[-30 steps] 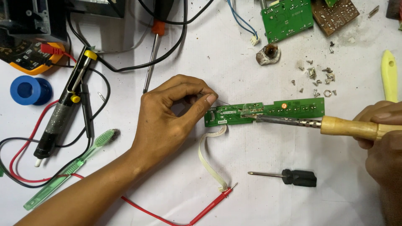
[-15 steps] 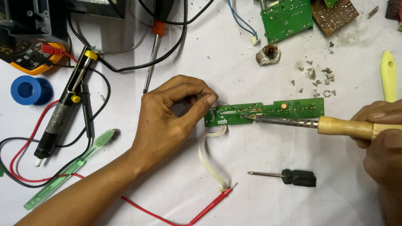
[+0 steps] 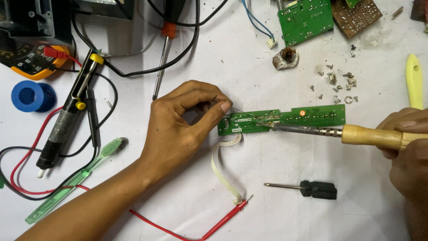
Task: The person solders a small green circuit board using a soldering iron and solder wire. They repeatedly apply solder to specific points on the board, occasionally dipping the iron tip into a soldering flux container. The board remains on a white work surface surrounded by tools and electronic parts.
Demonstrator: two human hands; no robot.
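1. While the long green circuit board [image 3: 285, 119] lies flat on the white table [image 3: 249, 58], pretty much mid-scene, the left hand [image 3: 183, 125] sits at the board's left end, fingers curled in tight and pinching a thin wire [image 3: 236, 109] that leads onto the board.
2. Right hand [image 3: 408, 149] is off past the board's right end, fingers wrapped closed round the wooden handle of a soldering iron [image 3: 339, 132]; the metal tip touches the board's lower edge near its middle.
3. A white ribbon cable [image 3: 223, 167] hangs off the board's lower left corner and loops down to a red probe [image 3: 223, 219].
4. Just below the board is a small black-handled screwdriver [image 3: 307, 188].
5. Above the board's right half there's a scatter of loose screws [image 3: 336, 85], and further up another green board [image 3: 305, 20].
6. Well left of the board: a desoldering pump [image 3: 67, 120], a green toothbrush [image 3: 76, 178], a blue tape roll [image 3: 32, 96].
7. Far right of the board, a yellow plastic tool [image 3: 414, 80].
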